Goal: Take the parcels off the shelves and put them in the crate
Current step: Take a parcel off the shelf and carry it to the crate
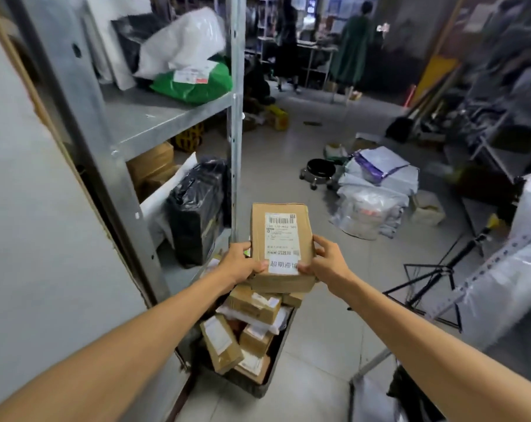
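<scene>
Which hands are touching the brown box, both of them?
Touching, both. The head view shows the left hand and right hand gripping the brown box by its sides, thumbs on its labelled top.

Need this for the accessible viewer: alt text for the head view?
A person's left hand and right hand hold a labelled cardboard box above a dark crate on the floor, piled with cardboard parcels. Metal shelves on the left carry a green bag, a white bag and a black-wrapped parcel; more bagged parcels lie on the floor behind.
</scene>
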